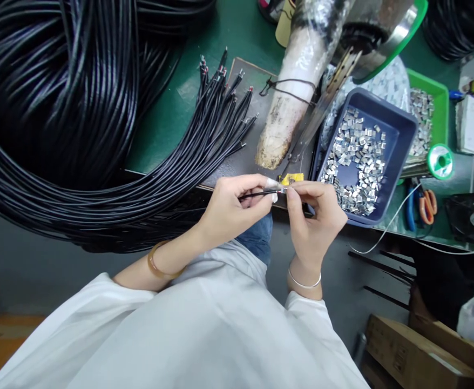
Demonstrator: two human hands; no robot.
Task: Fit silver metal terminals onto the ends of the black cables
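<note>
My left hand pinches a thin black cable close to its end, with white wrapping on the fingertips. At the cable's tip, my right hand has thumb and forefinger closed on a small metal clip, mostly hidden by the fingers. The two hands nearly meet at the table's front edge. To their right, a dark blue bin holds many small silvery metal clips. A bundle of black cables lies on the left, its stripped ends fanned out behind my left hand.
A large coil of black cable fills the back left. Ahead stands a plastic-wrapped white tube beside a metal machine. At right are a green bin, a solder spool and orange-handled scissors. Cardboard boxes sit below.
</note>
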